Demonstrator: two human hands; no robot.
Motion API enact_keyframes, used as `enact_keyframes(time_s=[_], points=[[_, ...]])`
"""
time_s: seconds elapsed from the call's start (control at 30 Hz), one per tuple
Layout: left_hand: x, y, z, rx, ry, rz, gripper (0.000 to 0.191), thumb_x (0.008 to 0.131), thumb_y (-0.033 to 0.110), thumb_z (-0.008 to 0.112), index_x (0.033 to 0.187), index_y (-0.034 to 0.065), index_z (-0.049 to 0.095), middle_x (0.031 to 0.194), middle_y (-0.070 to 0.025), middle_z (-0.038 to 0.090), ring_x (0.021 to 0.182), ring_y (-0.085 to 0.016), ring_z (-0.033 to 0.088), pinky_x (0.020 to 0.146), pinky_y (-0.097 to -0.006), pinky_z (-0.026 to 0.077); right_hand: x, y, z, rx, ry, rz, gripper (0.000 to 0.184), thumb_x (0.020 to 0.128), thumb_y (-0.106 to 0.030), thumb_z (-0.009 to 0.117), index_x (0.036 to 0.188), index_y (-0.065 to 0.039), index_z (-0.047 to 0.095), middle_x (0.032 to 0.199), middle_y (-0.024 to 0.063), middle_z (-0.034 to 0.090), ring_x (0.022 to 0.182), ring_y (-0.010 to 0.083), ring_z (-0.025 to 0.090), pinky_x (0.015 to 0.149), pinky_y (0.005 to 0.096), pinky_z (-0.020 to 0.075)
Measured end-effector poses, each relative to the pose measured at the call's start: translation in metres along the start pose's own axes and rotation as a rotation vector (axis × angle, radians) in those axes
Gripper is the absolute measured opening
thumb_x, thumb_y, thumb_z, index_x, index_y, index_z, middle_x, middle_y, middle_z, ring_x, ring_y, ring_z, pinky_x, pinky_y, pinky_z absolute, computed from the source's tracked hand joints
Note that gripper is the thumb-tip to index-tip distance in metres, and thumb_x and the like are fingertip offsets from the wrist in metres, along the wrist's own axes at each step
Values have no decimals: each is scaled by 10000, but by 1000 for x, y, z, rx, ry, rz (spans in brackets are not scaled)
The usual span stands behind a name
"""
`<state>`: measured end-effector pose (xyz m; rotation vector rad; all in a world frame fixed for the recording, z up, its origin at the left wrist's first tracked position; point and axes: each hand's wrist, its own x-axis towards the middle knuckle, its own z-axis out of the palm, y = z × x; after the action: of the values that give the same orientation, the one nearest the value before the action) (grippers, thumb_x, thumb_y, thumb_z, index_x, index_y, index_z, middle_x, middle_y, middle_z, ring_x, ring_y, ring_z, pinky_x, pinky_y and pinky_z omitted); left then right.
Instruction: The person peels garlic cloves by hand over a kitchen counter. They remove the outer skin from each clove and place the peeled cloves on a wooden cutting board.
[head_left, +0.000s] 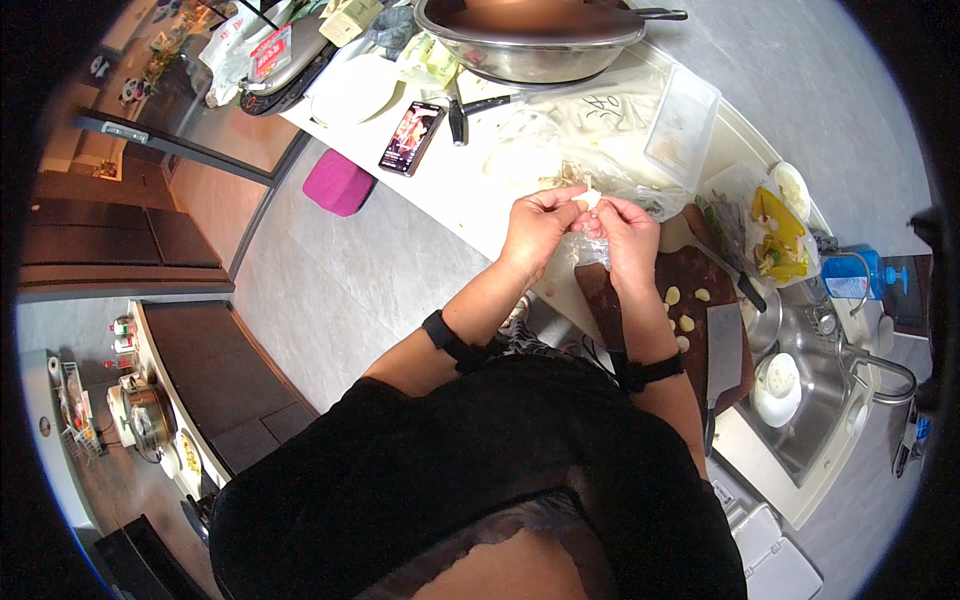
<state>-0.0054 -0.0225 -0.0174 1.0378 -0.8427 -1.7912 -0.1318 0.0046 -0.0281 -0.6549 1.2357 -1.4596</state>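
Note:
My left hand (536, 229) and my right hand (630, 236) meet above the counter. Between their fingertips is a small pale garlic clove (589, 199), pinched from both sides. Just behind them lies an open clear plastic bag (525, 146), with garlic bulbs or skins (564, 175) showing at its mouth. Under my right forearm is a brown cutting board (697, 270). Several peeled garlic cloves (686, 323) rest on it, beside a wide-bladed cleaver (723, 349). A second knife with a black handle (751, 294) lies across the board's far edge.
A phone (411, 139) lies near the counter's left edge. Behind stand a large metal basin (525, 61) and a translucent plastic container (681, 127). To the right, a steel sink (817, 375) holds white bowls (776, 390). A blue pump bottle (855, 274) stands beyond it.

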Motion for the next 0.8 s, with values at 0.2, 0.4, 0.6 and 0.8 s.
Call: enact_keyframes(time_s=[0.2,0.4,0.6,0.8], points=[[-3,7,0,-72,-24,-80,247,890,52,591,1119,-39,590,919,-114,666,735,-147,640,720,-248,536,3,4,-5,-2,9,-2,142,886,-54,574,973,46,627,727,47,615,578,90,542,551,214,458],[-1,11,-4,-124,-88,-145,249,924,85,546,1132,-50,568,922,-130,660,769,-180,655,708,-267,556,1,-1,-7,62,-68,-17,164,904,-82,570,1009,31,627,759,30,619,630,83,550,585,209,459],[2,8,-10,-164,-136,-186,252,942,78,507,1136,-77,547,918,-162,652,816,-220,664,729,-294,571,4,0,-7,-74,-215,-123,198,930,-113,559,1050,31,624,812,25,629,675,67,551,615,201,453],[0,10,-12,-273,-178,-210,247,944,71,497,1134,-80,546,929,-173,648,820,-230,663,759,-311,578,3,5,-5,-20,-173,-140,174,931,-113,554,993,35,620,745,29,608,631,76,535,584,201,443]])
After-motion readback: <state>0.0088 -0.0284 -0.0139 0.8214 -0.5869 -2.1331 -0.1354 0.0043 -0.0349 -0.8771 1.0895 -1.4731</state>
